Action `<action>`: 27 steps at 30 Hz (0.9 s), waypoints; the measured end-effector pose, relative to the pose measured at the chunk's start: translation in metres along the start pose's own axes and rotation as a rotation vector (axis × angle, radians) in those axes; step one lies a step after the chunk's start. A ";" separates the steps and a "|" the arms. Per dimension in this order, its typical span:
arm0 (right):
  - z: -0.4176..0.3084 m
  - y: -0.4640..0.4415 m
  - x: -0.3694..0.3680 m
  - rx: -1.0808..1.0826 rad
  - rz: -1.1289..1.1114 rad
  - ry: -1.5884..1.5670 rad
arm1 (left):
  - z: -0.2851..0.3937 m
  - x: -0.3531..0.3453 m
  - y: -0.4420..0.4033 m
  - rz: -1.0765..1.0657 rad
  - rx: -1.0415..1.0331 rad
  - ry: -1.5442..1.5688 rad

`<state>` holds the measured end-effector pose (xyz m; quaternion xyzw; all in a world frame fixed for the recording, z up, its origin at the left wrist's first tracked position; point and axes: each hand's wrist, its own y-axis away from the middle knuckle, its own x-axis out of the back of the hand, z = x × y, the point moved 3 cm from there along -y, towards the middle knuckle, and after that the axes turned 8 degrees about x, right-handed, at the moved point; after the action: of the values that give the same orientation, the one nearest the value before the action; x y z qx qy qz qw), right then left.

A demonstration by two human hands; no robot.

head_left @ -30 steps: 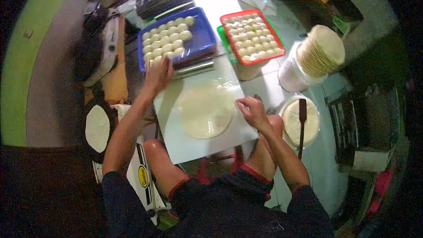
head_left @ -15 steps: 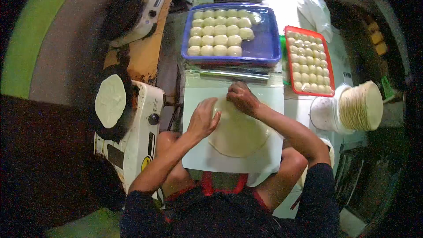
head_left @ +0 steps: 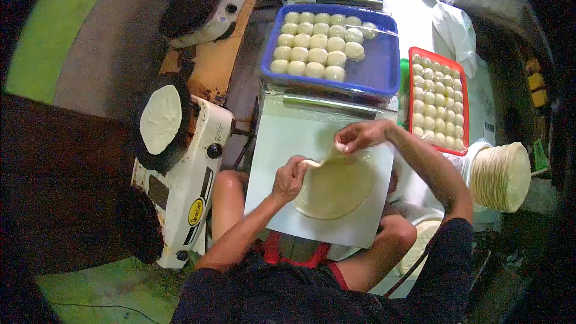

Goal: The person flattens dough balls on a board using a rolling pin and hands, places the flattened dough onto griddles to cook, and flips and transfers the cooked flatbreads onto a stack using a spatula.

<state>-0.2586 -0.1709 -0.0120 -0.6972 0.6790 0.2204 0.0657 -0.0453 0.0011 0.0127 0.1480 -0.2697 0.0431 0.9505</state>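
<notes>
A thin, round dough sheet (head_left: 336,192) lies on a white board (head_left: 273,144) in front of me. My left hand (head_left: 291,178) pinches its upper left edge, and my right hand (head_left: 362,137) pinches the upper right edge. Between the two hands that edge is lifted off the board, while the lower part rests flat. Beyond the board, a blue tray (head_left: 384,75) holds rows of pale dough balls (head_left: 318,42). To the left, a flatbread (head_left: 161,119) lies on a dark round pan (head_left: 147,150) over a white gas stove (head_left: 207,126).
A red tray (head_left: 465,108) of dough balls stands at right. Below it, a tall stack of flatbreads (head_left: 501,177) leans sideways. Another stove (head_left: 231,9) is at upper left. More round flatbreads (head_left: 420,246) sit low beside my right knee.
My hands have come nearer to me and now raise the dough sheet's upper edge. My left fingers, spread before, are closed on it. The whole view has tilted and shifted.
</notes>
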 end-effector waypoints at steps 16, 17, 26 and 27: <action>-0.137 -0.069 -0.204 -0.276 -0.037 0.165 | -0.064 0.052 0.119 -0.702 0.918 0.658; -0.156 -0.091 -0.222 -0.339 -0.072 0.147 | -0.060 0.076 0.135 -0.737 0.904 0.787; -0.262 -0.414 -0.354 0.171 -0.422 0.936 | -0.151 0.430 0.296 0.052 0.508 0.820; -0.286 -0.443 -0.379 0.219 -0.422 1.011 | -0.133 0.478 0.316 0.204 0.434 0.699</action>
<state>0.2432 0.0962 0.3023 -0.8260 0.4906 -0.2314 -0.1533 0.3769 0.3436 0.2380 0.2939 0.0708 0.2402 0.9224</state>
